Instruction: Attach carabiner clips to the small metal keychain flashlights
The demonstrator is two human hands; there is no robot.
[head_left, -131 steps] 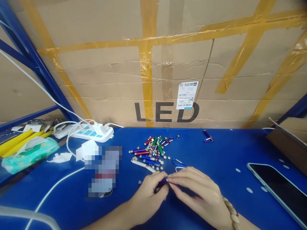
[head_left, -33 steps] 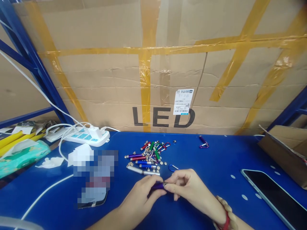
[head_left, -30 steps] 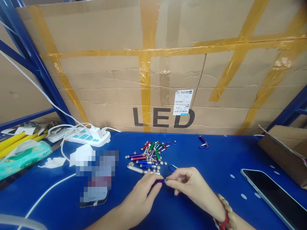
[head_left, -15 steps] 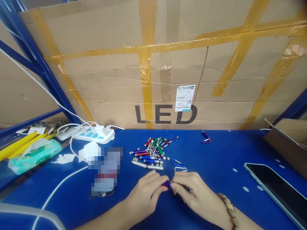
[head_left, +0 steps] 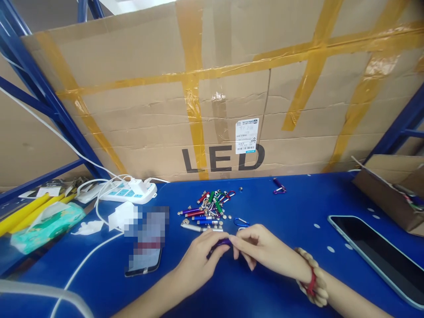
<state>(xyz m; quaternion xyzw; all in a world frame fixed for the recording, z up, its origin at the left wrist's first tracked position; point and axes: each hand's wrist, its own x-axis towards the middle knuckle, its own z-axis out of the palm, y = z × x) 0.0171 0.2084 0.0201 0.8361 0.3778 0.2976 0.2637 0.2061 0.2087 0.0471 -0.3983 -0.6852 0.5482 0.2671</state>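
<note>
My left hand is closed around a small purple metal flashlight tube, lying roughly level above the blue table. At the tube's right end my right hand pinches with thumb and forefinger; its other fingers curl below. Whatever lies between those fingertips is too small to make out. Just beyond the hands is a pile of small red, green, blue and purple flashlight tubes, mixed with button cells and carabiner clips. A silver tube and a blue carabiner lie closest to my fingers.
A purple tube with a clip lies apart at the back right. A large phone and an open cardboard box are on the right. Left are another phone, a power strip, cables and tissues. A big carton stands behind.
The view has shifted slightly. My right hand has turned, its thumb now over the tube's end and its lower fingers more apart. My left hand still holds the purple tube.
</note>
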